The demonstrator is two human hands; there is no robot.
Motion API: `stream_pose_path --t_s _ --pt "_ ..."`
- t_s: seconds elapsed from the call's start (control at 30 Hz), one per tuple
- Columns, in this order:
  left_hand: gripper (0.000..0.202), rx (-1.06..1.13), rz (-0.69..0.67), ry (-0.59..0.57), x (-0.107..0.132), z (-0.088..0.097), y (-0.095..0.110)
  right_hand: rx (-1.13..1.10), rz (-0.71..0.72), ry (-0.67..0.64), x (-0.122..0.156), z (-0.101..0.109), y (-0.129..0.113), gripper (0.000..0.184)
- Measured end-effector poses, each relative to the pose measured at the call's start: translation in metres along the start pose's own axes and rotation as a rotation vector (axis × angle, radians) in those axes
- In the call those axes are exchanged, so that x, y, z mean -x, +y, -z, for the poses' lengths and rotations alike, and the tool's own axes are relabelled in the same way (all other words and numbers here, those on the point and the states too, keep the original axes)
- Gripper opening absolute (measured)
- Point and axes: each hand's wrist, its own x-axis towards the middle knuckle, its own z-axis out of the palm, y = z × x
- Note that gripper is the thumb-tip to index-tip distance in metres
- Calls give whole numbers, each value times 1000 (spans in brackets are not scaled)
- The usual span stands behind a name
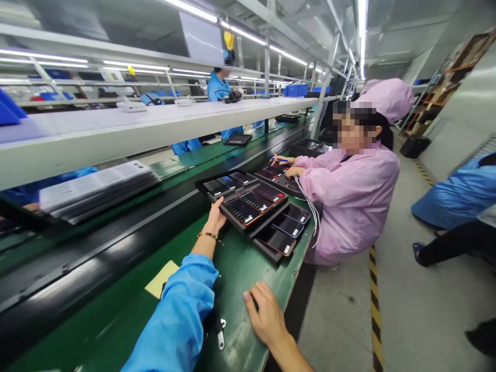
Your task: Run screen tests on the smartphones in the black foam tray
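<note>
Black and stiff-looking, the tray [237, 191] is over the green bench [244, 274], my left hand [217, 214] at its edge; whether those fingers grip, I can't tell. My right hand [267, 313] rests empty, loosely bent. Probably weighty, best held by opposite sides: its glassy phones [242, 211] look slick, fragile. Its long axis seems to run, like theirs, belt [127, 217] to aisle [344, 305].

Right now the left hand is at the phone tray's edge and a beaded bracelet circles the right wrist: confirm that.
Not quite: the head view shows the beaded bracelet on the left wrist. The left hand is indeed at the edge of the phone tray.
</note>
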Motion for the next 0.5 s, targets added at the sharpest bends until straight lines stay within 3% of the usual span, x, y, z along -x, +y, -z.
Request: stream_pose_path --t_s 0.13,0.2,0.27,0.33,0.43,0.47,0.5 --pt "37 -195 53 -18 10 19 20 11 0 -28 4 1 5 42" --pt "38 -299 32 -1 31 32 27 9 9 -33 3 2 7 43" --pt "39 -411 -21 16 71 50 32 3 22 -35 1 3 9 44" --pt "41 -523 -82 14 132 78 38 -6 38 -40 -1 4 10 45" --pt "38 -710 -128 -22 257 146 56 -42 74 -71 2 9 13 46" --pt "36 -946 -183 -100 303 174 64 -63 90 -91 5 12 16 45" --pt "35 -1154 -244 -87 348 203 72 -87 109 -110 7 14 18 45"
